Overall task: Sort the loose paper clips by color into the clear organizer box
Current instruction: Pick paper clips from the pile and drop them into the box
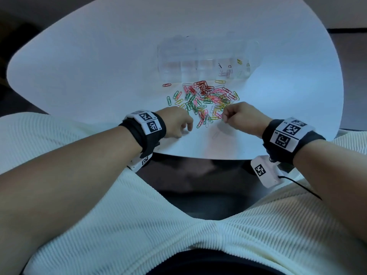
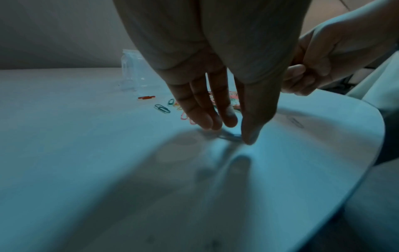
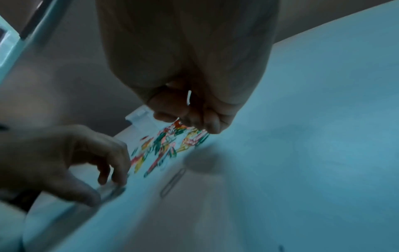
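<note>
The loose paper clips (image 1: 206, 100) lie in a mixed pile of red, green, pink, yellow and white in front of the clear organizer box (image 1: 206, 60). Its right compartments hold a few clips. At the pile's near left edge, my left hand (image 1: 178, 122) pinches a pale clip (image 2: 228, 136) that lies on the table, between thumb and fingertips (image 2: 211, 124). My right hand (image 1: 238, 116) hovers at the pile's near right edge. It is curled into a fist around a white clip (image 3: 189, 97).
The round white table (image 1: 99, 76) ends close in front of my wrists. One pale clip (image 3: 172, 182) lies alone on the near side between the hands. A single red clip (image 1: 166, 84) sits left of the pile. My lap is covered in white ribbed cloth (image 1: 178, 235).
</note>
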A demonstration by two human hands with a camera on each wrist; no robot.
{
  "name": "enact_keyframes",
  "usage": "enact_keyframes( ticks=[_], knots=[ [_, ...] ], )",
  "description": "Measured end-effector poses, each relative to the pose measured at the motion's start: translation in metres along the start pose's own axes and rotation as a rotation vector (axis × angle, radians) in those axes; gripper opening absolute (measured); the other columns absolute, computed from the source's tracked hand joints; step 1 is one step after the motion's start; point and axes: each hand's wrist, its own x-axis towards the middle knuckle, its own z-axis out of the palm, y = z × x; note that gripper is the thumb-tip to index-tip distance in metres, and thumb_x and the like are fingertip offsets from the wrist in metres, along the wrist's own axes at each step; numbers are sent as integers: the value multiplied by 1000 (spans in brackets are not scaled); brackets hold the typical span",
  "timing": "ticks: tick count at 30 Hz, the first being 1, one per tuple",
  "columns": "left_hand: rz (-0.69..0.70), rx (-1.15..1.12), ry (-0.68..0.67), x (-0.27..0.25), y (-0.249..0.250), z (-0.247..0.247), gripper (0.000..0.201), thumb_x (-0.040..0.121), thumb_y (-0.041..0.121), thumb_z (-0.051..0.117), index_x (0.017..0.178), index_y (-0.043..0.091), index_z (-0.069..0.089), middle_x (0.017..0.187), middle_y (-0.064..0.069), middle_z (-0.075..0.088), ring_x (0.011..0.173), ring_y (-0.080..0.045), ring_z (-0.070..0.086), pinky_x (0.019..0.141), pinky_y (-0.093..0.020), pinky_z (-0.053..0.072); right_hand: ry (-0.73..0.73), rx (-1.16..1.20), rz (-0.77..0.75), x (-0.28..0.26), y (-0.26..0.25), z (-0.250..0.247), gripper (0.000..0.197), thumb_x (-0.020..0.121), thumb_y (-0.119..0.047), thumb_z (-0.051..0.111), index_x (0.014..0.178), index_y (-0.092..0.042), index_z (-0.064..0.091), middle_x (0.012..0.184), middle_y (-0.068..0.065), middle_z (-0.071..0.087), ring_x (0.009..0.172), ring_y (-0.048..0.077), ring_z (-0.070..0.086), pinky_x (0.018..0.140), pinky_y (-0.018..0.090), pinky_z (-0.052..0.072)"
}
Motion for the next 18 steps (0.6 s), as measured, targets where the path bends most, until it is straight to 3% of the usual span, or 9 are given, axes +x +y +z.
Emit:
enact_keyframes(
  ticks=[3, 5, 8, 13, 18],
  knots=[
    [-14, 40, -27, 1, 2, 2, 17, 86, 11, 60, 98, 17, 68, 88, 6, 57, 84, -15, 53, 70, -24, 39, -85, -263, -97, -2, 1, 9, 14, 84, -11, 61, 90, -23, 66, 67, -8, 46, 62, 9, 44, 56, 22, 35],
    [-35, 39, -33, 1, 4, 1, 17, 85, 7, 59, 95, 17, 69, 84, 8, 58, 84, -15, 57, 70, -24, 42, -88, -388, -144, -2, 3, 15, 16, 84, -20, 68, 98, -27, 69, 68, -11, 44, 63, 6, 45, 60, 24, 35],
    [-58, 60, -48, 0, 6, 4, 19, 83, 5, 58, 93, 18, 66, 85, 9, 57, 84, -16, 55, 68, -25, 42, -59, -442, -152, -1, 7, 19, 22, 83, -25, 73, 105, -25, 72, 75, -9, 50, 76, 15, 55, 68, 23, 38],
    [-71, -1, -12, 1, 7, 0, 15, 84, 15, 60, 97, 17, 67, 82, 8, 53, 84, -16, 52, 70, -26, 40, -34, -506, -87, 1, 8, 19, 19, 80, -31, 74, 99, -28, 73, 90, -1, 63, 81, 20, 62, 66, 25, 39],
    [-37, -234, 201, 1, 24, -20, 16, 79, 6, 61, 90, 16, 68, 69, 12, 51, 70, -12, 49, 59, -21, 37, -4, -543, -66, -1, 6, 22, 8, 79, -31, 73, 86, -27, 74, 87, -2, 68, 76, 20, 63, 61, 23, 39]
  ],
)
